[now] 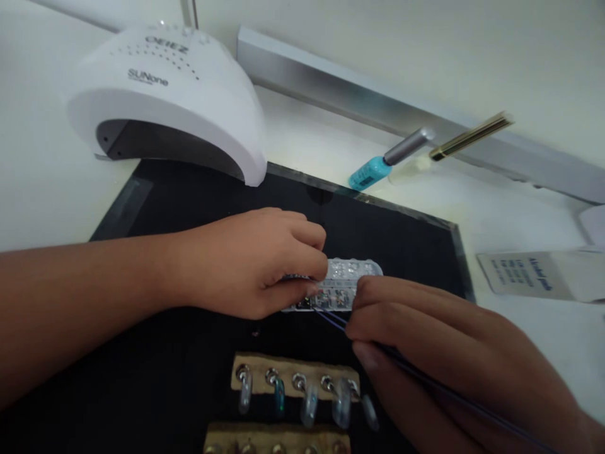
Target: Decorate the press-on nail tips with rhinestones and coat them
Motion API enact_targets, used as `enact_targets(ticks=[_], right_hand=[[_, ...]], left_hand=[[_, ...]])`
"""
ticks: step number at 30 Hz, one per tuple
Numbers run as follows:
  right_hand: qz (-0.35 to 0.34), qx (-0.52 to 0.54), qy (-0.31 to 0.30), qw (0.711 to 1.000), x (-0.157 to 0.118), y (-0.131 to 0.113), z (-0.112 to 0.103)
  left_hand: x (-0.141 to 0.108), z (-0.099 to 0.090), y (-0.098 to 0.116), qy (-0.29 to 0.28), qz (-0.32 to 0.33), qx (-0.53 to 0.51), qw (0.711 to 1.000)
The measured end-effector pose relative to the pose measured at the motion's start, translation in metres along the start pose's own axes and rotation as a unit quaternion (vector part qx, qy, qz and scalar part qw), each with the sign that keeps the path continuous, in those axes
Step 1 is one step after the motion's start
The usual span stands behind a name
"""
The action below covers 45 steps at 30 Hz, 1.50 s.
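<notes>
A clear compartmented case [378, 269] with small rhinestones lies on the black mat. My left hand [265, 258] grips its left part, the fingers closed over it and covering that end. In my right hand [420, 340] is a slim pair of bluish-purple tweezers [333, 320], pinched between the fingers. Their tips reach the front row of the case, close to my left thumb; whether they hold a stone I cannot tell. Nearer to me, a wooden strip [255, 366] carries several false nail tips, clear ones and a teal nail tip [279, 396].
A white nail lamp [203, 88] stands at the back left. Behind the black mat [401, 243] are a turquoise bottle [371, 172] and a bottle with a gold cap [470, 137]. An alcohol pad packet [524, 277] lies at right. Another strip [278, 435] sits at the front.
</notes>
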State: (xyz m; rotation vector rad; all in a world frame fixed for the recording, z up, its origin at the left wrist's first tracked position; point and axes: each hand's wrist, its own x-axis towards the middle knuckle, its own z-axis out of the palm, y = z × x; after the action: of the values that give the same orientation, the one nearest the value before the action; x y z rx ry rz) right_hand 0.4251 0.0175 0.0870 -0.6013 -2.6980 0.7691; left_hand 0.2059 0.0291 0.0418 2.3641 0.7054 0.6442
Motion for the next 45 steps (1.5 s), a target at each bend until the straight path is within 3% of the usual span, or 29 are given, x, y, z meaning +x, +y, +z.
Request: enact_targets(ticks=[27, 33, 45], right_hand=[[-0.005, -0.020, 0.000, 1.000, 0.003, -0.003, -0.001], [0.078, -0.038, -0.020, 0.996, 0.002, -0.017, -0.006], [0.128, -0.011, -0.036, 0.991, 0.013, -0.016, -0.005]], left_hand=[[0.001, 0.000, 0.000, 0.000, -0.001, 0.006, 1.000], [0.000, 0.000, -0.001, 0.002, 0.006, 0.012, 1.000], [0.000, 0.003, -0.005, 0.006, 0.013, 0.023, 1.000]])
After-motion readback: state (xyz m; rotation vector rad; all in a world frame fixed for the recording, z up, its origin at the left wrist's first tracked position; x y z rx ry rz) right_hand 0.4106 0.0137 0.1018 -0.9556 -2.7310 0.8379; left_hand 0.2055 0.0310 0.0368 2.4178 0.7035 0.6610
